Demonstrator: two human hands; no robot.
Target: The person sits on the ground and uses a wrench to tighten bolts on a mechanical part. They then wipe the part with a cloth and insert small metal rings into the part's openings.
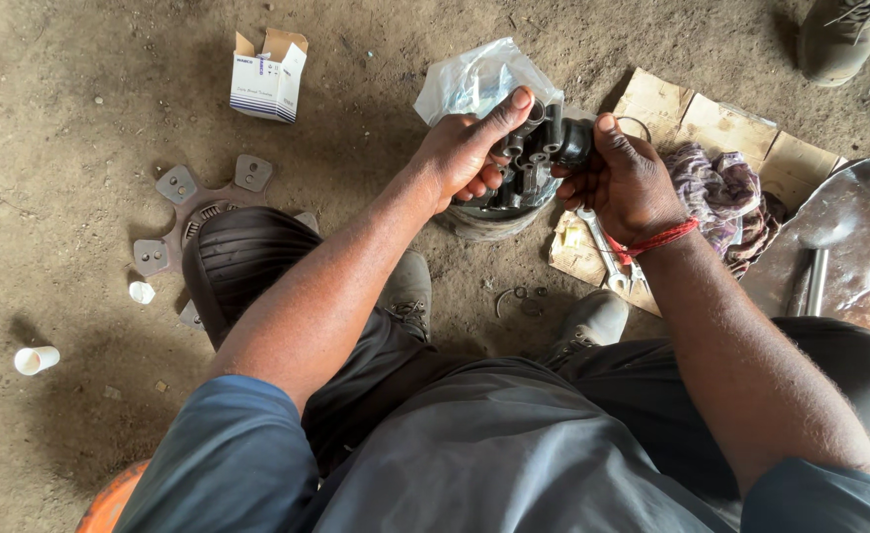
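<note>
The person is gripping a black cross-shaped metal joint (537, 148) in both hands over a round metal housing (489, 219) on the dirt floor (79, 109), far centre. The left hand (470, 153) is clamping the joint's left side, thumb stretched across its top; the right hand (621, 178) is curling its fingers (575, 183) around a right-side cap. Judged best practice: both grips should be holding the caps level and square. The joint's underside and the housing's interior are staying hidden behind the hands; a clear plastic bag (474, 79) is blocking the far side.

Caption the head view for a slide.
Both hands, left and right, hold a black metal part above a dirt floor.
</note>
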